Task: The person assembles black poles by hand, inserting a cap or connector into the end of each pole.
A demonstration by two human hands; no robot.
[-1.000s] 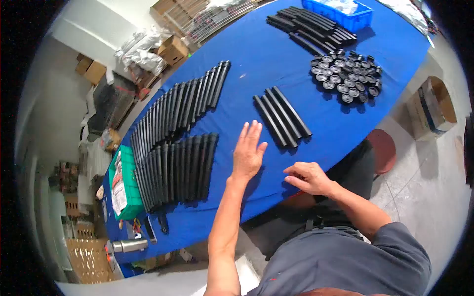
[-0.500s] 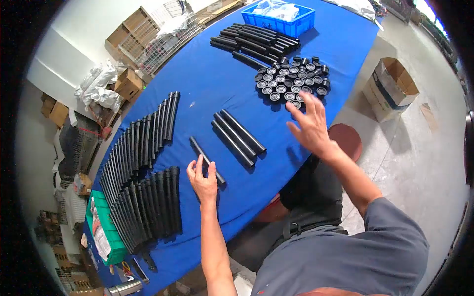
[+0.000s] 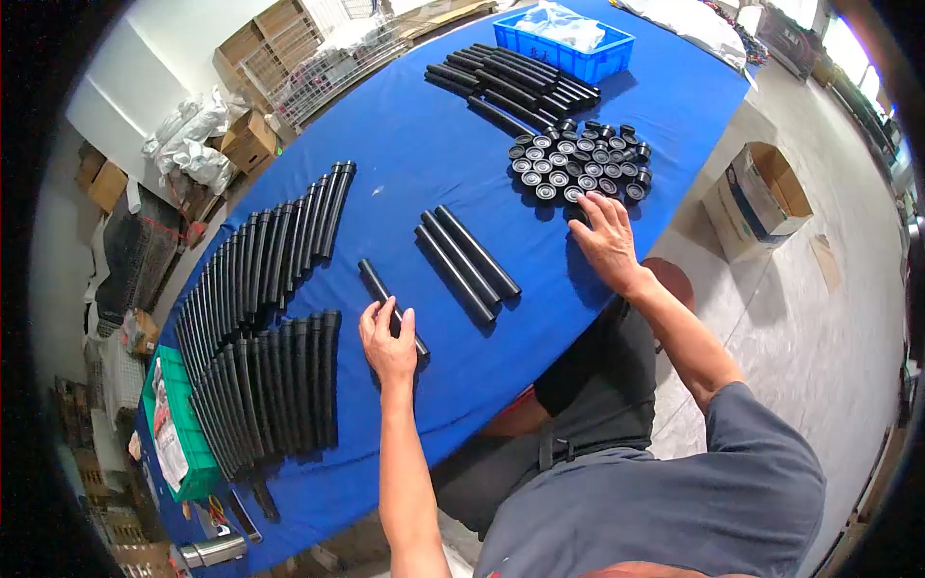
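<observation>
My left hand (image 3: 388,345) lies nearest me, palm down, fingers (image 3: 393,318) loosely curled over the near end of a single black tube (image 3: 378,286) on the blue surface (image 3: 424,135). This tube was pulled out of the short row half a second ago and has since slid a little further from it; it now lies apart, angled away from me. Three tubes (image 3: 467,262) remain side by side just to its right, touching one another. Judgement: the lone tube is the piece in hand, being readied for a cap.

My right hand (image 3: 607,236) has come down since the last look: it was in the air, fingers spread; now it rests at the near edge of the cluster of round black caps (image 3: 583,162), fingertips (image 3: 590,204) spread and touching the nearest caps. I cannot tell whether one is pinched yet.

Left of the lone tube: two fanned rows of finished tubes (image 3: 275,318), well apart from it.

Containers. Green bin (image 3: 175,462) at the near-left edge of the surface holds a printed bag or paper; the rest is unclear. Blue crate (image 3: 564,43) at the far end holds clear plastic bags, contents hidden. A further stack of tubes (image 3: 511,77) lies just before it. Open cardboard box (image 3: 761,197) on the floor to my right: contents not readable.
</observation>
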